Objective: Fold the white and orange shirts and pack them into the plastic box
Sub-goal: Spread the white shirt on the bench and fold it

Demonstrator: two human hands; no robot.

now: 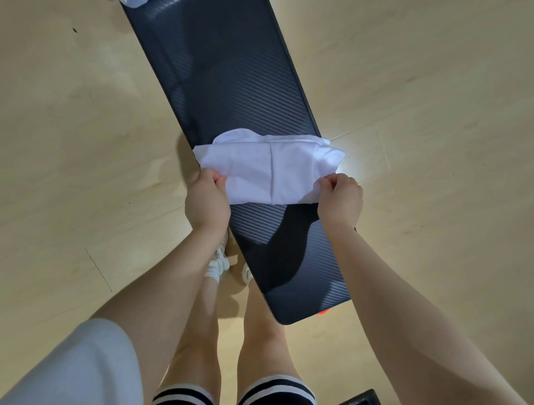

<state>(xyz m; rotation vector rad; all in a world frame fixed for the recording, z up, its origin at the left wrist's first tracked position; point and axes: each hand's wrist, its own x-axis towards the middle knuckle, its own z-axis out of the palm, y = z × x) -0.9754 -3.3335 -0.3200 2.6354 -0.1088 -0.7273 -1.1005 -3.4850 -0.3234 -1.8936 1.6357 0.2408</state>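
Observation:
A white shirt, partly folded into a wide band, lies across a long dark table with a carbon-weave surface. My left hand pinches the shirt's near left corner. My right hand pinches its near right corner. The near edge of the cloth is lifted a little off the table between the two hands. A small orange patch peeks out under the table's near end; I cannot tell what it is. No plastic box shows.
The table runs diagonally over a pale wooden floor. My legs and white shoes stand at the table's left side. A dark object sits at the bottom edge. Something pale lies at the table's far end.

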